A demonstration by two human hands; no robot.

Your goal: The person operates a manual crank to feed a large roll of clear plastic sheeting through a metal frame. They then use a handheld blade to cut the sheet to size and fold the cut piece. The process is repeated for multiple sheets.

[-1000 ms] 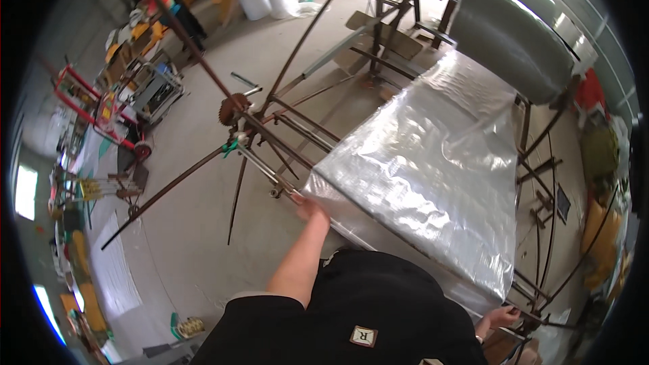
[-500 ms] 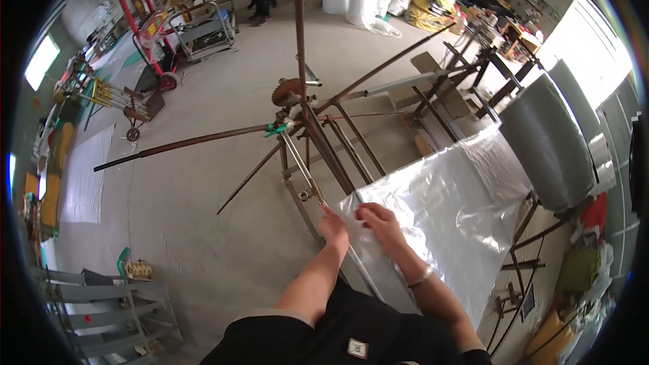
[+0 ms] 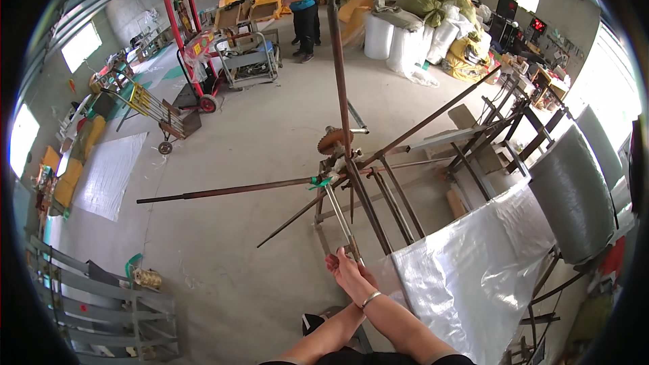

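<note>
In front of me a reel-like frame of rusty metal bars point(image 3: 368, 209) spreads several long arms from a hub with a brown toothed wheel point(image 3: 335, 141). A shiny metal rod point(image 3: 340, 213) runs from the hub toward my hands. My right hand point(image 3: 347, 274), below a bracelet, is closed at the rod's near end; its curled fingers hide what they grip. My left hand point(image 3: 367, 276) lies partly behind it, wrists crossing, its fingers mostly hidden. Just right of both hands, clear plastic film point(image 3: 466, 263) stretches over a bar from a large grey roll point(image 3: 573, 186).
A green tie point(image 3: 322, 182) is wrapped on the left arm of the frame. Slatted grey metalwork point(image 3: 101, 311) stands lower left. Farther off are a red hand truck point(image 3: 189, 47), a grey cart point(image 3: 247, 61), a person point(image 3: 303, 10) and piled white sacks point(image 3: 405, 44).
My right hand has left the film's edge and moved left onto the rod's end, crossing over my left hand. The view has tilted up, showing more of the room.
</note>
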